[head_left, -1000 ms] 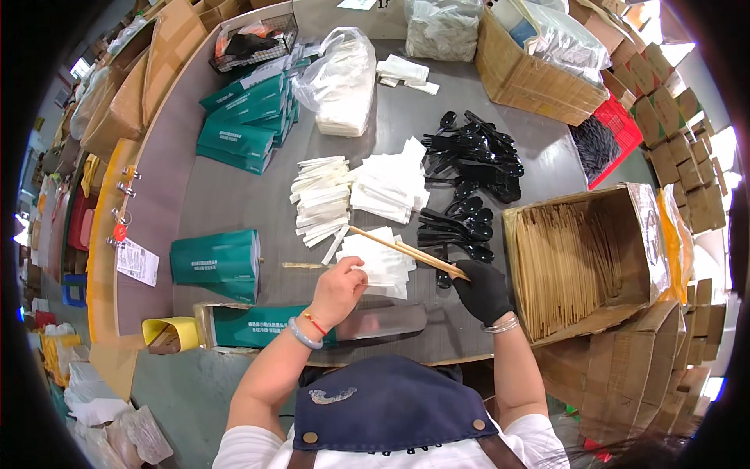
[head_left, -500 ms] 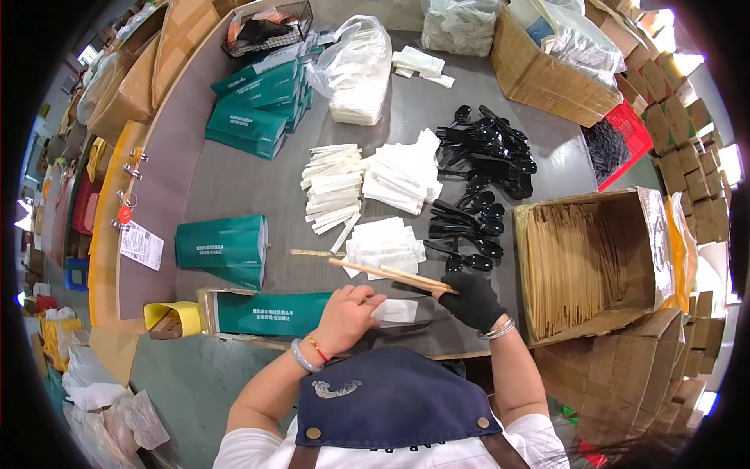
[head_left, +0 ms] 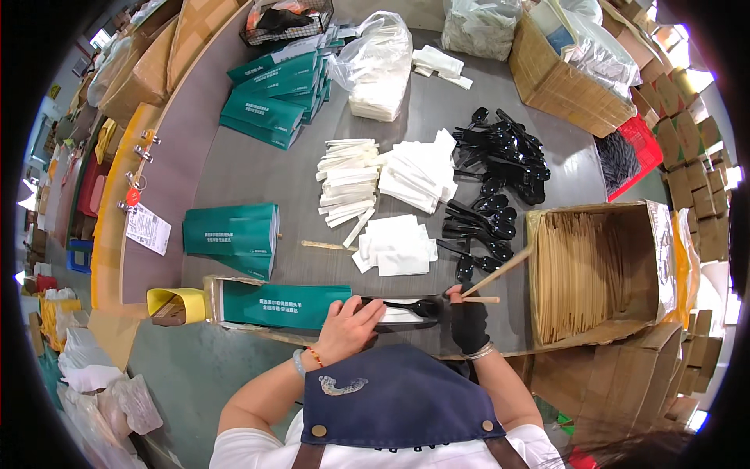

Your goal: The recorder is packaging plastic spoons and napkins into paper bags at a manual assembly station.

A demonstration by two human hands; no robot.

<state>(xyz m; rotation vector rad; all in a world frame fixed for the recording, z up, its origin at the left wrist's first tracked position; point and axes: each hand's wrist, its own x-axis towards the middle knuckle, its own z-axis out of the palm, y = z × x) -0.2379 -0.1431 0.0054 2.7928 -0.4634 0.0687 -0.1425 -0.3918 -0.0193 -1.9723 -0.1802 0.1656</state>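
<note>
- Counter (head_left: 258,180): the grey top in front of you carries all items below.
- Cardboard box (head_left: 666,258): it sits open at the right end of your counter, filled with rows of slim wooden sticks (head_left: 574,281).
- Stack of green pouches (head_left: 273,90): locate it at your far left, beside the clear bag (head_left: 379,70) of white packets.
- Pile of black spoons (head_left: 508,156): locate it between the white packets (head_left: 418,172) and the cardboard box.
- Near green pouch (head_left: 285,305): it lies lengthwise along the counter edge closest to you, just in front of your apron.
- Left hand (head_left: 353,322): bare, fingers bent and laid over the right end of the near green pouch and the handle of a single spoon; you cannot tell whether it grips either.
- Right hand (head_left: 469,320): black-gloved, closed on two chopsticks (head_left: 500,270), which you hold splayed apart, pointing right toward the cardboard box.
- Single spoon (head_left: 424,308): black, lying on white material between your hands, bowl toward your right hand.
</note>
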